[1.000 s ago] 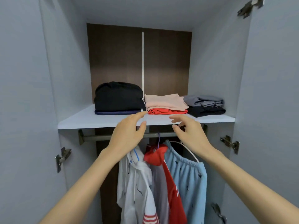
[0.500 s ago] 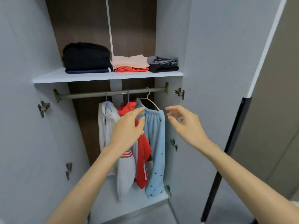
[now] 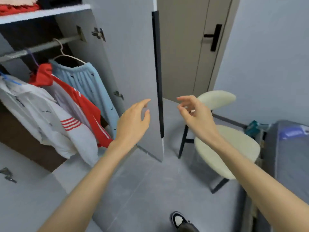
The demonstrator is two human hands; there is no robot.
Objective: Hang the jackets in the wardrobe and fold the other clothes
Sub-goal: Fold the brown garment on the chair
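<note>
The open wardrobe fills the left of the view. On its metal rail hang a white jacket with red stripes, a red jacket and a light blue garment on a white hanger. Folded clothes lie on the shelf above, cut off by the frame's top. My left hand hovers in front of the grey wardrobe door, fingers apart, holding nothing. My right hand is just right of the door's black handle strip, fingers loosely curled and empty.
A cream chair with black legs stands right of the wardrobe door. A beige room door with a black handle is behind it. A grey bed edge is at far right. My shoe is on the grey tile floor.
The view has swung down and to the right, away from the shelf and toward the chair. Both hands have come off the shelf edge and now hang empty near the door's edge.
</note>
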